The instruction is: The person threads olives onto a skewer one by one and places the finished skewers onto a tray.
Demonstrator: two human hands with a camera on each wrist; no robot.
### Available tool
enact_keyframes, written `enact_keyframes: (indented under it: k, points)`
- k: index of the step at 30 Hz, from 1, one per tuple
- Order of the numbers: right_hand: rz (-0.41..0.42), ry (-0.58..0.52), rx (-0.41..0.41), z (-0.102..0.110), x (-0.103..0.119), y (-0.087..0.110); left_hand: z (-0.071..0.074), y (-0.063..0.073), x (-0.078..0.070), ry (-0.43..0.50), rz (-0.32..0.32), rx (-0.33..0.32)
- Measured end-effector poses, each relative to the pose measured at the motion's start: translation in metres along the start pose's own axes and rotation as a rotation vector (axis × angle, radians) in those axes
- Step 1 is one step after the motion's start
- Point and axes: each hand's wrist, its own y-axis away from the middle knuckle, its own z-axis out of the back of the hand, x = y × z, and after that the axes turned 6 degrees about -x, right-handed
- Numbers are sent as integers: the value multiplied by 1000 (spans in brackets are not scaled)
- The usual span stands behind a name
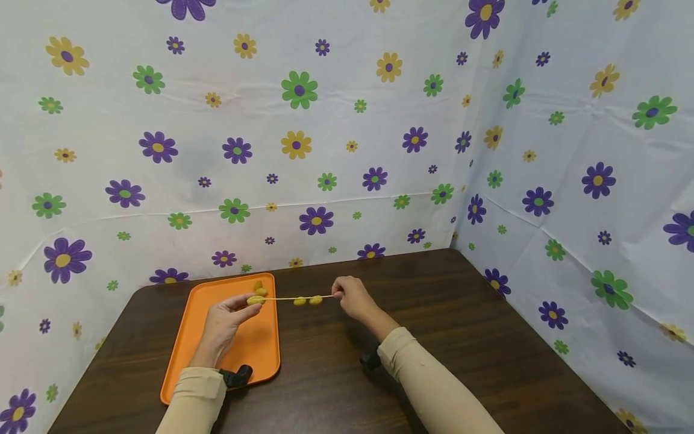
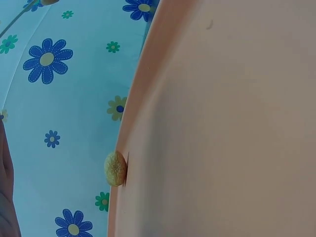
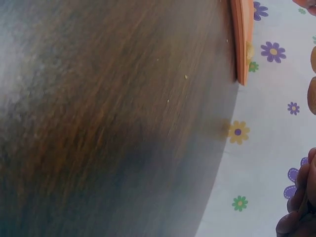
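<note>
In the head view, my left hand (image 1: 221, 325) pinches a small yellow oval piece (image 1: 256, 299) between thumb and fingers, above the orange tray (image 1: 273, 337). From there a thin straight strand or stick (image 1: 284, 298) runs level to my right hand (image 1: 355, 298), whose curled fingers grip its other end. Two more yellow oval pieces (image 1: 308, 300) sit along it between the hands. The right wrist view shows my right hand (image 3: 298, 197) at its right edge, near an oval piece (image 3: 312, 96). Whether the strand is stiff or flexible I cannot tell.
A few loose yellow pieces (image 1: 260, 289) lie at the tray's far end; one oval piece (image 2: 115, 169) shows there in the left wrist view. The dark wooden table (image 1: 434, 349) ends at a flower-printed cloth wall (image 1: 347, 132) behind and to the right.
</note>
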Motion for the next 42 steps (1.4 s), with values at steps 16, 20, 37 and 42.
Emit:
enact_keyframes:
  k: [16, 20, 37, 42]
  points:
    - [33, 8, -12, 1, 6, 1, -4, 4, -7, -43, 13, -10]
    - [41, 3, -20, 0, 8, 1, -5, 4, -8, -74, 9, -16]
    - [40, 2, -24, -1, 11, -1, -10, 5, -7, -142, -60, 7]
    - [48, -1, -27, -2, 11, -2, -11, 3, -6, -138, -55, 3]
